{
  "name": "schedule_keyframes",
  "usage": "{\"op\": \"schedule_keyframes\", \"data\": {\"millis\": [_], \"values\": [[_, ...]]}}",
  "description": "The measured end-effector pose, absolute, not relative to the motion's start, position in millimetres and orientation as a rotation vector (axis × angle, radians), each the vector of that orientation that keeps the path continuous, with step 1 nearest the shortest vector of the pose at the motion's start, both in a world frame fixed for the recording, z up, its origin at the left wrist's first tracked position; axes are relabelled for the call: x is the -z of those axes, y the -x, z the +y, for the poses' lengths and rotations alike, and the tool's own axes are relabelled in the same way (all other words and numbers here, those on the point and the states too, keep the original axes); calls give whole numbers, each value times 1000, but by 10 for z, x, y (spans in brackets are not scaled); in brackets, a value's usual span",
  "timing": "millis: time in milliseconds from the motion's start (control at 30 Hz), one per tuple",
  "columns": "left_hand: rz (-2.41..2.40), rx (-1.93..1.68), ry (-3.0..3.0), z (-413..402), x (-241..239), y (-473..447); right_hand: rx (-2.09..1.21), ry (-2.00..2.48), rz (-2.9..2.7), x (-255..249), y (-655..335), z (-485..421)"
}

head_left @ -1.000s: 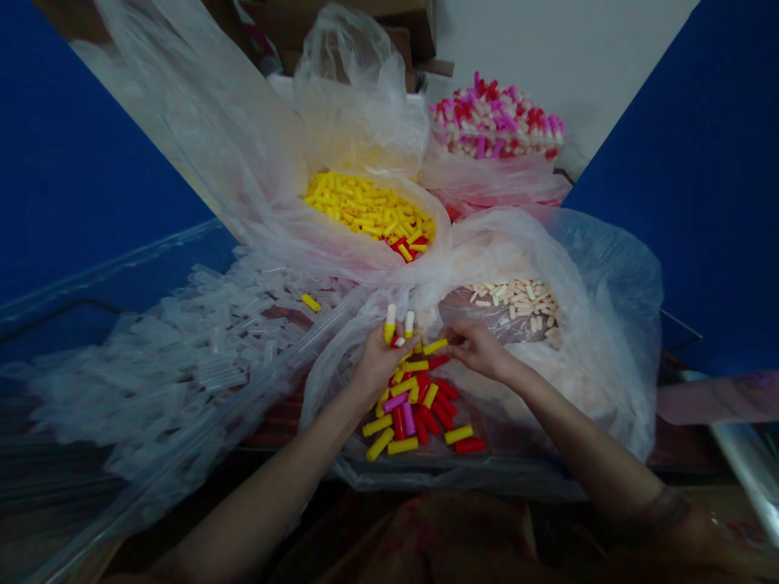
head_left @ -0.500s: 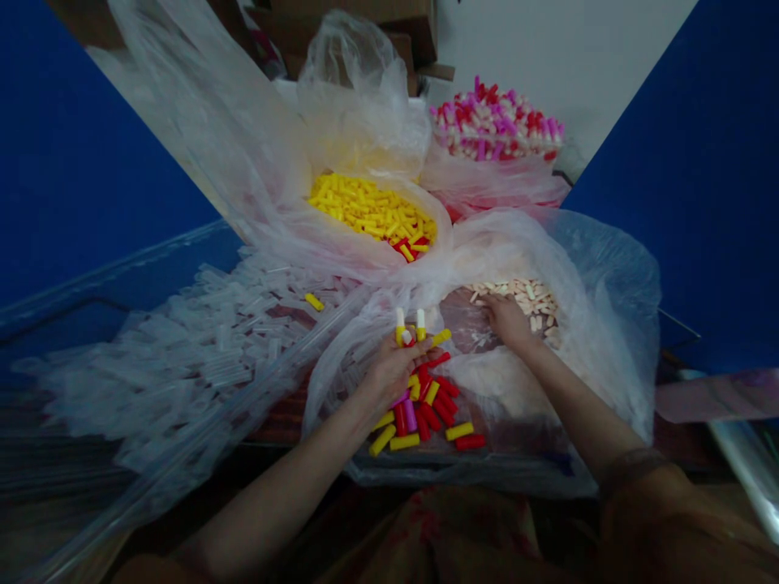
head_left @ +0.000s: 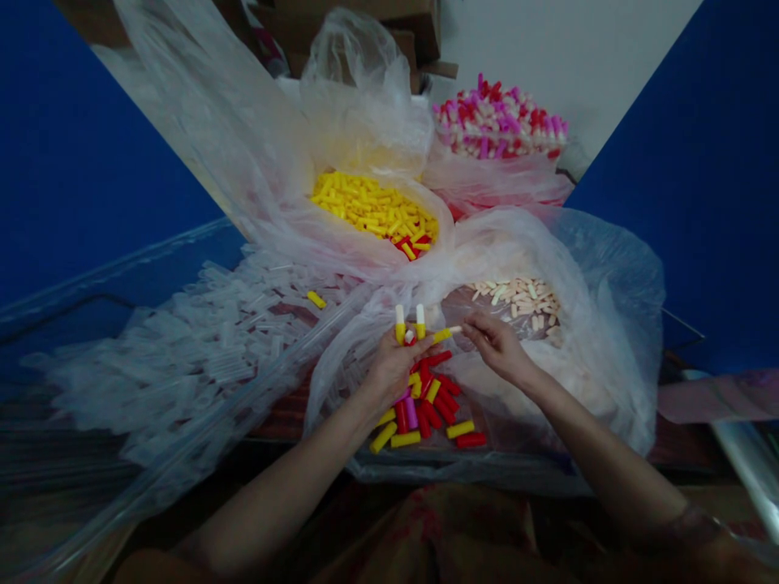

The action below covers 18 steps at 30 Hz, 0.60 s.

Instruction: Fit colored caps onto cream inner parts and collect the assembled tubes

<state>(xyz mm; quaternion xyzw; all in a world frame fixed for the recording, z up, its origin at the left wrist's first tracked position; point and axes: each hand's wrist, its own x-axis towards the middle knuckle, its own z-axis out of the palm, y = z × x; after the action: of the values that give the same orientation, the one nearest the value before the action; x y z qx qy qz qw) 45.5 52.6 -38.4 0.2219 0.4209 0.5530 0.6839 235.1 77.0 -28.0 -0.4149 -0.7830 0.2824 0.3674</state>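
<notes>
A white wall (head_left: 565, 40) stands at the far side, dimly lit. Brown cartons (head_left: 365, 24) are stacked far centre against it. Blue panels (head_left: 66, 146) close in left and right.

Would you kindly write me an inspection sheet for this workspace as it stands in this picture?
Surface: dark table, mostly covered by plastic sheeting.
Job's things: left hand holds upright yellow tubes with pale tips; right hand pinches one yellow piece between fingertips. Loose red, yellow and purple tubes lie beneath.
Clutter: bag of yellow tubes; bag of cream pieces; heap of pink, red and white pieces; clear tubes on the left.
Grip: both hands shut on pieces.
Cables: nothing seen.
Surroundings: blue panels, cardboard boxes behind.
</notes>
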Motion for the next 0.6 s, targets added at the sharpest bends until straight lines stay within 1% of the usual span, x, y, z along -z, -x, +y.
{"op": "schedule_keyframes", "data": {"millis": [133, 333, 600], "values": [[931, -1218, -605, 462, 343, -478, -630, 988, -2134, 228, -2366, 689], [983, -1159, -715, 363, 281, -471, -403, 777, -2323, 190, -2423, 596], [1140, -1084, -679, 74, 240, -467, -506, 702, -2578, -19, -2414, 344]]}}
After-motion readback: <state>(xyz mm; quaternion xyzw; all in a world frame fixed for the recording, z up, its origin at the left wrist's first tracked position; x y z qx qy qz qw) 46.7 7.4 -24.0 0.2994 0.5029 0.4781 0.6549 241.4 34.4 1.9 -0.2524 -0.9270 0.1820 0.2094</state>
